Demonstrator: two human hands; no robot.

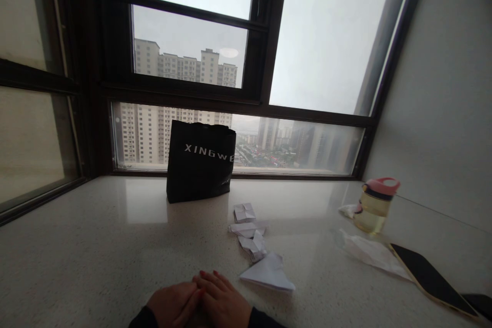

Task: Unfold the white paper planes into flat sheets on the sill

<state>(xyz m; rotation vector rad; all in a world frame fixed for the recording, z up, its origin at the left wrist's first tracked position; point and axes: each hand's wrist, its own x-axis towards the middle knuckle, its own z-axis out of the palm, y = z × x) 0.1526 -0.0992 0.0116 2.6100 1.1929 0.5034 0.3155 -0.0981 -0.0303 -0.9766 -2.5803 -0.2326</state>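
Note:
My left hand and my right hand rest together at the front edge of the view, above the pale speckled counter. My right hand's fingers stretch out towards my left hand and overlap it. Part of my left hand's fingers is hidden beneath. No object shows in either hand. Just beyond my right hand lies a folded white paper triangle. Behind it, in a loose row, are a folded paper piece with crossed flaps, a flat long folded paper and a small folded paper square.
A black bag with white lettering stands upright near the window. On the right are a bottle with a pink lid, a crumpled clear wrapper and a dark flat tablet-like device. A wall bounds the right side.

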